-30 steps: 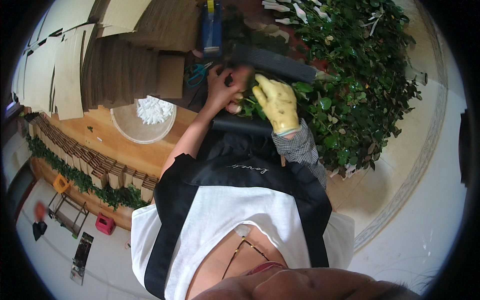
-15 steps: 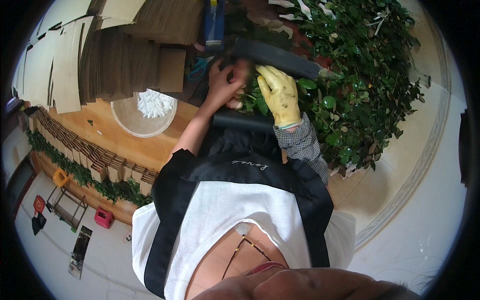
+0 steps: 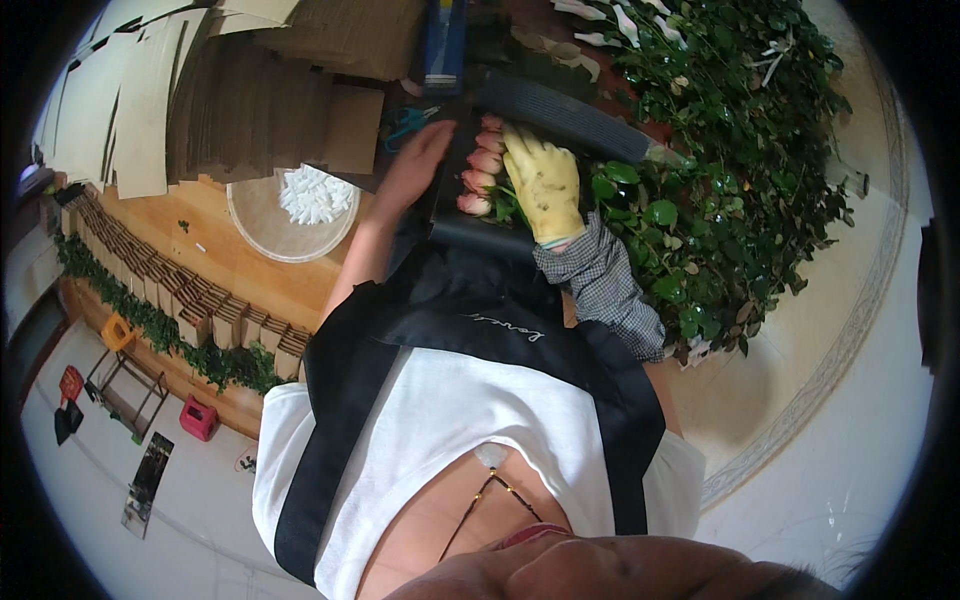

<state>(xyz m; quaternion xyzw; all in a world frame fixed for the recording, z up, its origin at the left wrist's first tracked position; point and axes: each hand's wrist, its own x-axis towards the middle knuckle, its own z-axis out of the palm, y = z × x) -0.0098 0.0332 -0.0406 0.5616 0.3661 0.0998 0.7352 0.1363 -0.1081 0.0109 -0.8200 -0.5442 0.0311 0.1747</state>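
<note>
Pink roses (image 3: 480, 182) lie in a row, heads to the left, in a black trough between a ribbed dark side (image 3: 560, 112) and a smooth black near edge (image 3: 478, 236). My right hand (image 3: 545, 185), in a stained yellow glove, rests flat over the stems and leaves just behind the rose heads, its fingers stretched toward the far end. To the left of the row, my bare left hand (image 3: 425, 152) is empty, its fingers straight and apart from the flowers. Blue-handled scissors (image 3: 408, 125) lie just beyond it.
Leafy rose stems (image 3: 720, 190) are heaped at the right, with white-wrapped buds (image 3: 628, 25) at the far side. Stacked cardboard (image 3: 270, 95) stands at the far left. A round tray (image 3: 245, 215) holds small white pieces. A blue box (image 3: 442, 50) sits beyond the trough.
My left hand has come away from the flowers to the left and opened, so the row of rose heads now shows. The gloved right hand has shifted slightly left and down.
</note>
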